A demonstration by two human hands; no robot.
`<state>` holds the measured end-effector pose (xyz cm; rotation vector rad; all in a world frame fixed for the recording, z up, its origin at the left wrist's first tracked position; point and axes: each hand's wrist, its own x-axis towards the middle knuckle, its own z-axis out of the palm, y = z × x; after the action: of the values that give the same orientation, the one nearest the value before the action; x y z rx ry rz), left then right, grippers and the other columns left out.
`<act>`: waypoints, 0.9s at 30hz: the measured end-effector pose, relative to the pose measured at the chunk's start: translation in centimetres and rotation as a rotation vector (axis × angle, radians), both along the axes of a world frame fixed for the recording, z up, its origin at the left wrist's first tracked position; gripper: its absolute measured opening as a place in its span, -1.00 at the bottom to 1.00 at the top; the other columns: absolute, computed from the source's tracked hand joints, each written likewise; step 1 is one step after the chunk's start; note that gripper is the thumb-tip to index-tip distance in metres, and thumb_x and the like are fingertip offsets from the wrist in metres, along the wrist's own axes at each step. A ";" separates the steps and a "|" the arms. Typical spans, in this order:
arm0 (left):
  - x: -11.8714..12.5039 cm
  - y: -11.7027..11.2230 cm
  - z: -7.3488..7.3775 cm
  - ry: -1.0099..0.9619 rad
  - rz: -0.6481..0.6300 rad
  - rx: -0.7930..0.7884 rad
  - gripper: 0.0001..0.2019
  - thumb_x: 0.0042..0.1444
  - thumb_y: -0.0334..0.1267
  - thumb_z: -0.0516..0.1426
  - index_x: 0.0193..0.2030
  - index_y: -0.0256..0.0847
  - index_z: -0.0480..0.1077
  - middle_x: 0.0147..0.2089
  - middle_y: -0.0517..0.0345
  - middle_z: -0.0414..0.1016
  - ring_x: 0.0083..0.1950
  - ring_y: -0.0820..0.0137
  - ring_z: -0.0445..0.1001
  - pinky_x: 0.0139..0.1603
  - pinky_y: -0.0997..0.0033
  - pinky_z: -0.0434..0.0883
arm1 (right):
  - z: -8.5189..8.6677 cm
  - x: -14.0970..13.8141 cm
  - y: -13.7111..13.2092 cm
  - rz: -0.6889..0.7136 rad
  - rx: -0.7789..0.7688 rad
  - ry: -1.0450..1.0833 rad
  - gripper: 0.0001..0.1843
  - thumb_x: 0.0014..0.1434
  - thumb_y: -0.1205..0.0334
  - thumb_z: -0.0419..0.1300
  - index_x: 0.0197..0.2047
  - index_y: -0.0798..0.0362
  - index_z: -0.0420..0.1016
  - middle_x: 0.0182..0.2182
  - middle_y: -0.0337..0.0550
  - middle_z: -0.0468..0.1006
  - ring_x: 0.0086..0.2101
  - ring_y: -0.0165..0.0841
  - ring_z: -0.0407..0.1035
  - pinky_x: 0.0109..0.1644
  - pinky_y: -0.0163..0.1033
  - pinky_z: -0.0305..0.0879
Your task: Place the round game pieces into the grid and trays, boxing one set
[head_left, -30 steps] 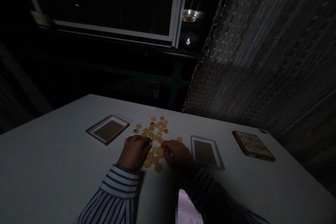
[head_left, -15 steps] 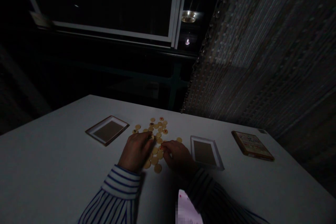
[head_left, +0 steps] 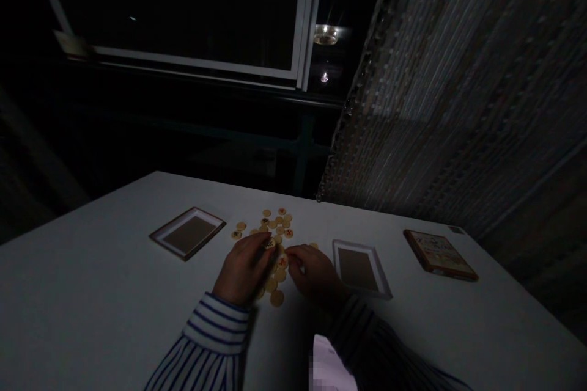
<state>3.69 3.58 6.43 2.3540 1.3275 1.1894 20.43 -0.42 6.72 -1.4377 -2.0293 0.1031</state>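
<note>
Round wooden Chinese chess pieces lie loosely heaped in the middle of the white table, some face down, others showing black or red characters. My left hand is closed over the left of the heap and pinches a black-marked piece between thumb and fingers. Opposite it, my right hand has its fingertips closed on a red-marked piece. The two hands are close together but apart. Pieces under my palms are partly hidden.
An open box tray lies to the left, and a pale-rimmed tray sits right of my right hand. Farther right are a printed box and a small dark card. A bead curtain hangs behind the table's right side.
My left hand has shifted slightly right with its piece, closer to my right hand. The red-marked piece shows more of its face now. The camera view has tilted slightly.
</note>
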 end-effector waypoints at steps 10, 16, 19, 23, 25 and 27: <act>1.3 -0.8 0.3 0.035 -0.088 0.097 -0.73 0.11 -0.18 0.01 -0.09 -0.23 0.30 -0.12 0.04 0.46 -0.07 0.33 0.39 -0.01 0.29 0.32 | 2.9 1.3 -0.5 -0.067 -0.015 0.136 -0.76 0.09 0.34 0.00 -0.21 0.09 0.44 -0.28 -0.12 0.52 -0.23 -0.35 0.36 -0.11 -0.24 0.24; 1.9 -1.1 0.0 -0.012 -0.137 0.169 -0.77 0.08 -0.23 0.04 -0.12 -0.22 0.28 -0.19 0.06 0.46 -0.14 0.34 0.42 -0.11 0.29 0.38 | 4.4 2.7 -1.7 -0.096 -0.029 0.152 -0.75 0.09 0.32 0.01 -0.21 0.08 0.45 -0.27 -0.12 0.52 -0.23 -0.35 0.38 -0.11 -0.24 0.26; 2.2 -1.4 0.0 -0.017 -0.143 0.182 -0.78 0.07 -0.26 0.05 -0.12 -0.21 0.28 -0.18 0.07 0.46 -0.14 0.35 0.42 -0.11 0.31 0.38 | 4.6 3.6 -2.2 -0.119 -0.016 0.162 -0.76 0.08 0.30 0.02 -0.21 0.05 0.46 -0.28 -0.15 0.53 -0.25 -0.35 0.39 -0.12 -0.24 0.27; 2.7 -1.8 0.1 -0.010 -0.144 0.184 -0.78 0.06 -0.26 0.07 -0.13 -0.20 0.28 -0.18 0.07 0.46 -0.14 0.35 0.42 -0.11 0.32 0.38 | 4.7 4.9 -3.0 -0.143 -0.023 0.153 -0.76 0.08 0.30 0.02 -0.22 0.04 0.46 -0.28 -0.16 0.53 -0.25 -0.34 0.40 -0.14 -0.25 0.28; 3.1 -1.9 0.0 -0.011 -0.158 0.177 -0.78 0.06 -0.26 0.07 -0.13 -0.21 0.28 -0.19 0.06 0.46 -0.15 0.35 0.42 -0.11 0.31 0.38 | 4.7 5.6 -3.4 -0.159 -0.035 0.147 -0.76 0.08 0.31 0.02 -0.22 0.04 0.46 -0.29 -0.17 0.54 -0.26 -0.34 0.40 -0.15 -0.25 0.28; 3.5 -2.1 -0.1 -0.016 -0.174 0.167 -0.78 0.06 -0.25 0.06 -0.13 -0.21 0.28 -0.19 0.05 0.45 -0.15 0.34 0.42 -0.11 0.30 0.38 | 4.6 6.2 -3.9 -0.160 -0.039 0.152 -0.76 0.08 0.31 0.02 -0.22 0.05 0.46 -0.29 -0.16 0.54 -0.26 -0.34 0.40 -0.16 -0.25 0.29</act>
<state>7.17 1.52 6.36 2.5074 1.0297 1.3085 26.64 -4.34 11.31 -1.5622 -1.7928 0.1785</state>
